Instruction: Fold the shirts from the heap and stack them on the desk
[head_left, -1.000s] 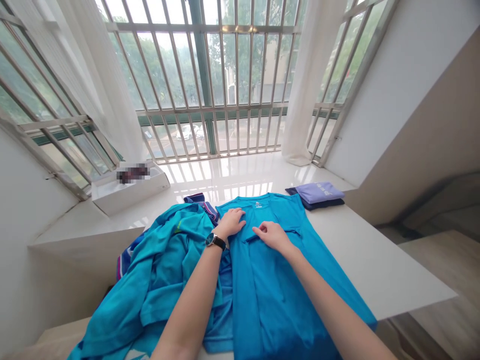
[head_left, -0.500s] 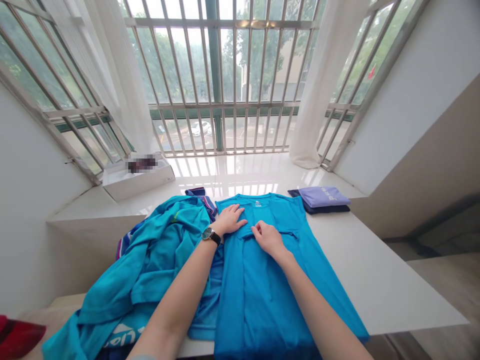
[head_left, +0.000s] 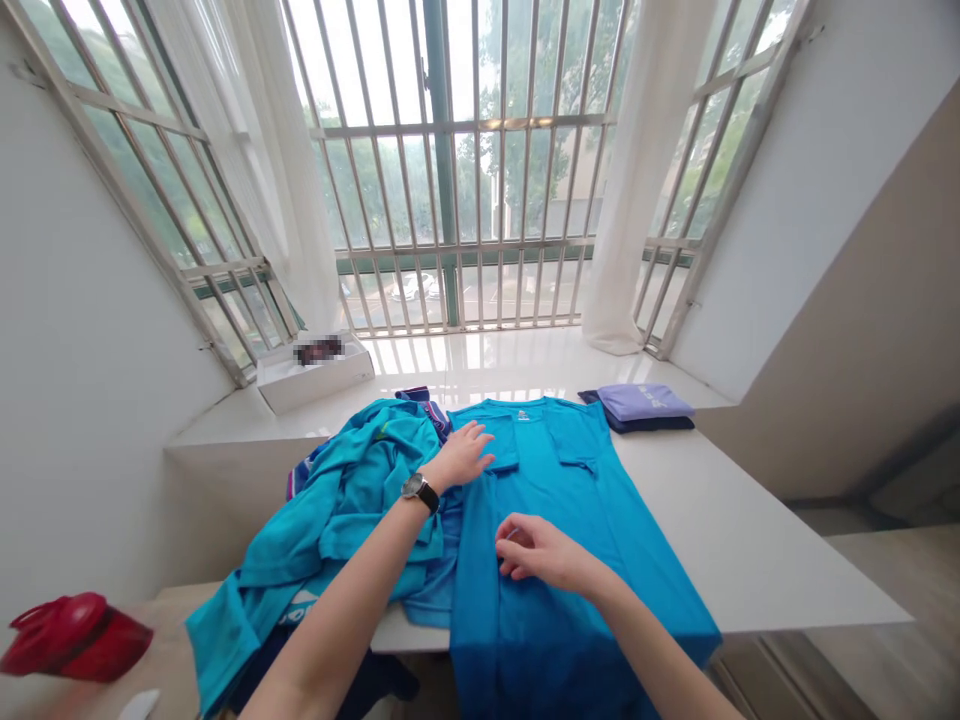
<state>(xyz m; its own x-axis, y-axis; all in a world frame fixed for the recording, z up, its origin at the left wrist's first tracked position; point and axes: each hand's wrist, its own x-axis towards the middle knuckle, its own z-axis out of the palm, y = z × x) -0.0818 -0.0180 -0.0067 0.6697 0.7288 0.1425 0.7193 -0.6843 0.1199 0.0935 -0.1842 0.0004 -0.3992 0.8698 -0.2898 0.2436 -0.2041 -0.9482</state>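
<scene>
A blue T-shirt (head_left: 555, 510) lies spread on the white surface, its collar toward the window and its sleeves folded inward. Its lower part hangs over the front edge. Over the shirt's left sleeve area is my left hand (head_left: 459, 457), fingers stretched out, with a watch on the wrist; whether it touches the cloth I cannot tell. My right hand (head_left: 544, 555) is above the middle of the shirt, its fingers loosely curved and apart from the thumb, with nothing visible in it. To the left, a teal garment (head_left: 360, 480) lies in a crumpled heap beside the shirt.
Folded purple and dark clothes (head_left: 645, 402) form a small stack at the right back. A white box (head_left: 315, 375) stands on the window sill at the left. Something red (head_left: 82, 635) lies at the lower left. Window bars (head_left: 480, 200) and white curtains are behind.
My right hand has let go of the folded sleeve and moved down toward me. Both sleeves now lie flatter on the shirt. My left hand has lifted its fingers slightly. The view has tilted up.
</scene>
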